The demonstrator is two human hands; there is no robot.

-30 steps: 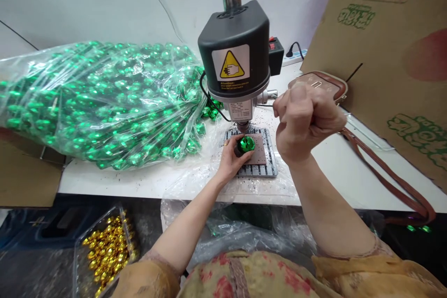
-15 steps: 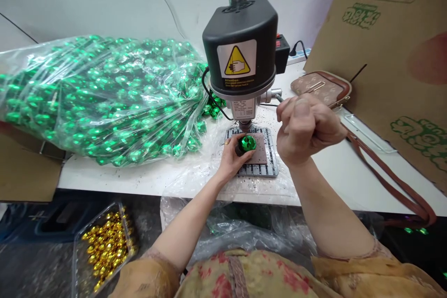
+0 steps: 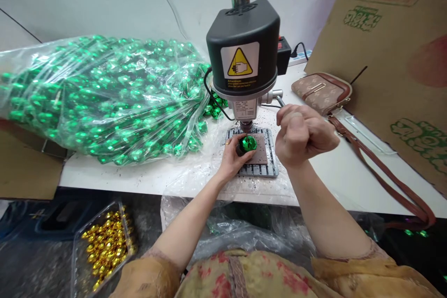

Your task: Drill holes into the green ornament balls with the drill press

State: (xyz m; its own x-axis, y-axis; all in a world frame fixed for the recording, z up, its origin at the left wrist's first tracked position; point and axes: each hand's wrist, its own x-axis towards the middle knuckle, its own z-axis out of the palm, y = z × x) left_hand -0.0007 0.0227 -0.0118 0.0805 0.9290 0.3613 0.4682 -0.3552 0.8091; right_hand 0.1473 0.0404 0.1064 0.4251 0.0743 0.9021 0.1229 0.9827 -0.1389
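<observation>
On the slotted metal base of a small bench drill press, my left hand grips a shiny green faceted ball between thumb and fingers. A dark piece sits at the ball's left side, partly covered by my fingers. Beneath the ball lies a flat brownish pad. The drill chuck is just above and behind the ball. My right hand is closed in a fist around the press's feed lever, whose end is hidden in my fingers.
A clear plastic bag of green balls fills the left of the white table. Right are a patterned purse with a brown strap and a cardboard box. Below left, a clear bin holds gold balls. Dark shavings lie around the base.
The view has shifted slightly. My right hand, on the lever, sits a little lower and further left; my left hand still holds the green ball in the same place.
</observation>
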